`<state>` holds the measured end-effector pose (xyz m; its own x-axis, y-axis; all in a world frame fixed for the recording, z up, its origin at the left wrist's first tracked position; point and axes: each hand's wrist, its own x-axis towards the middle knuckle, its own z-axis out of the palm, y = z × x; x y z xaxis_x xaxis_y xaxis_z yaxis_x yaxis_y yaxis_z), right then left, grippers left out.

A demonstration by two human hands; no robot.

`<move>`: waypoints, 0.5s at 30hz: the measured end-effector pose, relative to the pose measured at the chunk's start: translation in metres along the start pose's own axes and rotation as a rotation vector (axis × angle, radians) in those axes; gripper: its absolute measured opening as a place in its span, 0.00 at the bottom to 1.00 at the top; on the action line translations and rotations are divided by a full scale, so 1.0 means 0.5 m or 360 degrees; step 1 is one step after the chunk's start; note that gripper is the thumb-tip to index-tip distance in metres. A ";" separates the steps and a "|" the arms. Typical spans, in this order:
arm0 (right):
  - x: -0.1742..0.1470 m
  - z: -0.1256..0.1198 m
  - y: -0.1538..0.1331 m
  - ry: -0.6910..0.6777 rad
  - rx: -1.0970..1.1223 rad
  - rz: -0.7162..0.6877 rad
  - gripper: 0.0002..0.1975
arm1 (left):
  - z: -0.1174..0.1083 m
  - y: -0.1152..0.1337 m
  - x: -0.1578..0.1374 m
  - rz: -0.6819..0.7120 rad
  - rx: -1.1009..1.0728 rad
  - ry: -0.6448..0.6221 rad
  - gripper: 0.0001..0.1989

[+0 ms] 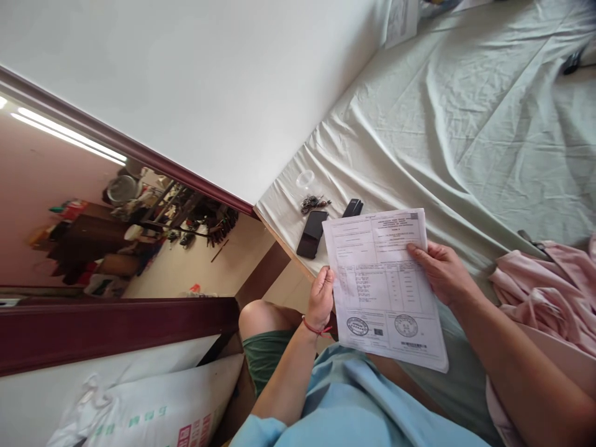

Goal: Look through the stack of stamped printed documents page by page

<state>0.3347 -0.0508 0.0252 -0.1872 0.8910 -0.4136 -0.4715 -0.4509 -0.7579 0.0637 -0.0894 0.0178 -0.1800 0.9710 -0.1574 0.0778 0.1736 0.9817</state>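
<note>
A stack of printed paper sheets (379, 254) is held up over my lap, its face turned toward me. Two round stamps and a small table of text show on the top sheet. My left hand (321, 295), with a red string at the wrist, pinches the left edge. On the right edge my right hand (440, 270) grips the sheets, thumb on the front and fingers behind. Just beyond the papers lie a black smartphone (312, 234) and a black stapler-like object (352, 208), the latter partly hidden by the sheets.
A pale green sheet (465, 143) covers the bed. On it are a coiled dark cable (314, 203), a clear plastic cup (305, 180) and pink cloth (549, 279) at right. A white sack (158, 403) stands lower left, by a doorway to a cluttered room.
</note>
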 end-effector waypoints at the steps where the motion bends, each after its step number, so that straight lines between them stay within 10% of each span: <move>1: -0.001 0.002 0.000 -0.0014 -0.0010 -0.0003 0.22 | 0.001 0.011 0.003 -0.0020 -0.0050 -0.0016 0.24; 15: 0.001 -0.012 0.015 -0.0145 -0.0072 -0.0077 0.21 | 0.033 0.126 0.075 -0.0026 -0.0088 -0.0314 0.30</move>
<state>0.3362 -0.0538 0.0165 -0.2437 0.9119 -0.3302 -0.4427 -0.4075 -0.7987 0.0783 -0.0395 0.0722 0.0155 0.9824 -0.1861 0.0216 0.1857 0.9824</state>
